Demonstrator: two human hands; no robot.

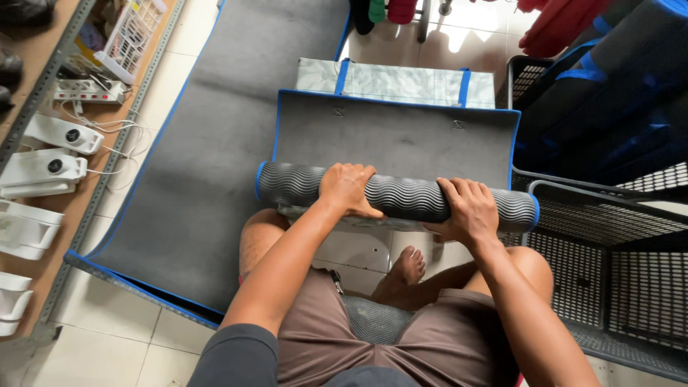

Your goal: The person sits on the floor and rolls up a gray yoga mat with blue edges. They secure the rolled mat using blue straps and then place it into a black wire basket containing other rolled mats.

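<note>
We curl our left grip [347,188] and right grip [469,210] closed over the half-rolled grey ribbed foam mat with blue edging [401,196], its flat part stretching beyond both grips.

A dark grey wavy-ribbed pattern is shown on the rolled mat [401,196]; blue edging is seen beyond the roll, on its flat grey part.

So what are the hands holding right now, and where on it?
Both hands grip the rolled part of a grey mat with blue edging: the left hand near the roll's middle, the right hand toward its right end.
</note>
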